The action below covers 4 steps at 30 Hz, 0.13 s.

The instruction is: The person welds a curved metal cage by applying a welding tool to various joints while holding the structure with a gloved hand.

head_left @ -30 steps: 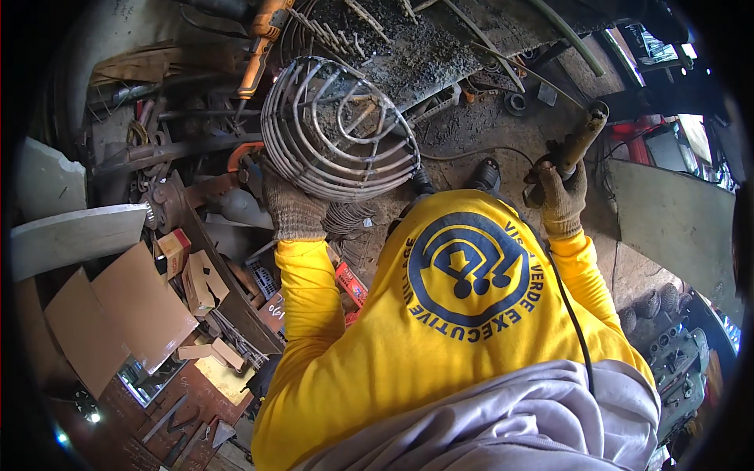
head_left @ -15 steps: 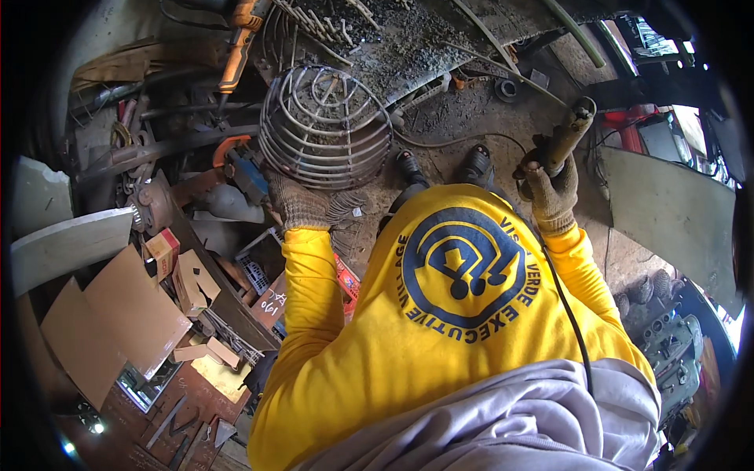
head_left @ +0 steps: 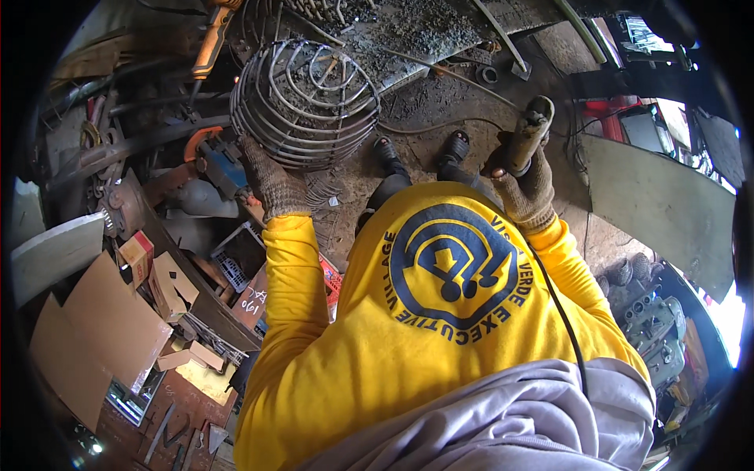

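My left hand [head_left: 269,180], in a knitted work glove, is closed on the lower left rim of a round metal-rod cage [head_left: 314,149]. The cage is made of rings joined by cross rods and is tilted with its ringed end toward the far side. My gloved right hand [head_left: 526,188] is closed around a worn welding electrode holder [head_left: 528,137], held upright to the right of the cage. A long thin welding rod [head_left: 448,72] reaches from the holder's head to the upper left. The fingertips of my left hand are partly hidden behind the cage.
A gritty worktable [head_left: 424,35] stands beyond the cage, with an orange power tool [head_left: 210,43] at its left. A blue-and-orange cut-off machine [head_left: 220,161] sits left of my left hand. Cardboard [head_left: 102,330] lies lower left; a grey panel [head_left: 660,204] leans at right. A cable [head_left: 448,122] crosses the floor.
The whole view has shifted a little left and up. The cage has turned slightly in my left hand. The electrode holder and its rod have swung left, toward the cage.
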### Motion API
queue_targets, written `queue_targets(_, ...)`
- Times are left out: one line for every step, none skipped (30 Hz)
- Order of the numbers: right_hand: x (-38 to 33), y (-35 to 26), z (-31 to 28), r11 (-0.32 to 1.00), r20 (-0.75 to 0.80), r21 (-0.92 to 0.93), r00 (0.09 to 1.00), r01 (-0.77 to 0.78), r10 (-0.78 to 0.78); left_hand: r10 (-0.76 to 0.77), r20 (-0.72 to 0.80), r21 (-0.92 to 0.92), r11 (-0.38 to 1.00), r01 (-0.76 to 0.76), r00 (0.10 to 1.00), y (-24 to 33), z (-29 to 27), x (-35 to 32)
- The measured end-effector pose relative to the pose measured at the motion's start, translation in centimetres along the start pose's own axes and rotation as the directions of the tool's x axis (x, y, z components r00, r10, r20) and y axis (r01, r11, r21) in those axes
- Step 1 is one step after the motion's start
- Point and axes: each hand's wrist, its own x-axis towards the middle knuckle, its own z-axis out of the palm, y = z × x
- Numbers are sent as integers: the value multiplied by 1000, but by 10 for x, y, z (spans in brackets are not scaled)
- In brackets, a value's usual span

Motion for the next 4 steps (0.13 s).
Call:
queue_targets(-1,1,2,1000,4,14,1000,-28,28,-7,-5,0,1000,7,1000,0,2,-1)
queue_targets(-2,1,3,999,8,11,999,-35,35,-6,-46,20,1000,7,999,0,5,-3)
queue_targets(-4,1,4,1000,11,-11,1000,-17,17,-4,-88,39,999,7,996,0,8,-5)
queue_targets(-4,2,5,1000,13,-11,1000,-21,21,-7,-91,41,999,11,996,-1,7,-5)
